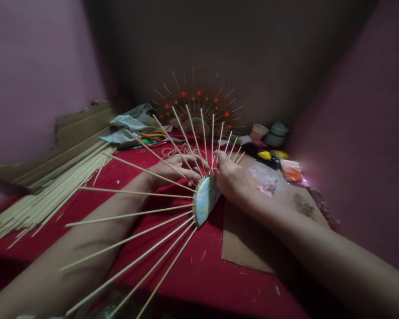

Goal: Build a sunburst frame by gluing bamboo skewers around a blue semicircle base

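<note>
A pale blue half-round base point(204, 201) is held up above the red cloth, with several thin wooden sticks point(146, 193) fanning out from its curved edge. My left hand point(177, 169) reaches behind the sticks, its thumb and fingers closed about their lower ends by the base. At the base's far right end, my right hand point(231, 177) is closed, its fingers bent around the edge and the foot of a stick. The right fingertips are partly hidden. A loose tangle of thin cord point(177, 152) lies on the cloth just beyond my left hand.
A bundle of loose sticks point(53, 195) lies left, beside torn cardboard point(81, 128). Scissors point(153, 138) and blue fabric point(131, 124) are behind. A cardboard sheet point(246, 241) lies right, with small plastic packets point(291, 172). A flower-decorated stick fan point(199, 94) stands at the back.
</note>
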Demonstrator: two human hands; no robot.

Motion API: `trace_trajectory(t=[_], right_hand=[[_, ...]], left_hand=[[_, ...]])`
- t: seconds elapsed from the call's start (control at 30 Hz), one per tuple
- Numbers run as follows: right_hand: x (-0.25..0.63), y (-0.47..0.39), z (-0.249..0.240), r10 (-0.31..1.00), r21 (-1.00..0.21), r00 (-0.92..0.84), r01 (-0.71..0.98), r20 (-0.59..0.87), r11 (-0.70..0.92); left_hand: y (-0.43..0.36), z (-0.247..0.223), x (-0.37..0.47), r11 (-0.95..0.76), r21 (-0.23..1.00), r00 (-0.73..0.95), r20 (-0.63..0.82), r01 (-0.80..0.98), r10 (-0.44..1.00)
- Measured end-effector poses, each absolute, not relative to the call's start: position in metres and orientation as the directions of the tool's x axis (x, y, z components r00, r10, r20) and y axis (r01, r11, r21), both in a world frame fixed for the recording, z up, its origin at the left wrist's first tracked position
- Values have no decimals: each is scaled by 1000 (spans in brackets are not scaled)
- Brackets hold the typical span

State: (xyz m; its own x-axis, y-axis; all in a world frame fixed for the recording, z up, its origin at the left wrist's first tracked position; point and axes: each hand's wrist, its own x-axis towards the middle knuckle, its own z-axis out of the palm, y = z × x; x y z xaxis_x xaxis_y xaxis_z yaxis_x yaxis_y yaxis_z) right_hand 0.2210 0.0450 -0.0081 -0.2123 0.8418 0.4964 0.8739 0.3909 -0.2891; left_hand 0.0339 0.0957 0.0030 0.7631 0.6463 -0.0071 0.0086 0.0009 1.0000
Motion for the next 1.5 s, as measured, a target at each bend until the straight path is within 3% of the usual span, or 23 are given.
trace_trajectory(t=[0.07,0.13,0.23,0.33,0.57,0.73,0.93,1.2,1.33,1.43,1.5], right_hand=[[223,46,-6,859,-342,-166,868,484,360],[228,48,-4,894,-493,-54,819,445,295],[235,50,-1,977,-769,91,633,191,91],[239,51,2,995,-901,87,426,-50,-82],[236,52,17,982,-875,112,448,-150,-184],[238,53,20,989,-852,28,505,-143,-138],[242,48,16,989,-882,-46,461,-138,-101],[247,49,8,991,-942,-78,325,-110,-80],[244,36,24,981,-935,-107,336,-160,-115],[235,22,35,983,-888,-22,433,-180,-153],[230,18,33,985,-897,33,408,-170,-168]], left_hand=[[96,3,34,21,1000,764,-17,4,645],[96,2,34,39,999,766,-30,6,642],[96,1,35,61,998,765,-47,11,643],[95,0,36,80,997,764,-50,-2,643],[93,2,37,61,998,765,-35,-5,643],[94,1,37,65,998,784,-29,-15,621],[98,-1,36,16,1000,817,-7,-2,576],[96,5,33,15,1000,769,-8,-2,639],[103,12,26,-18,999,765,37,-33,643],[105,20,24,-18,1000,815,2,10,579],[105,27,20,-24,999,831,-25,46,556]])
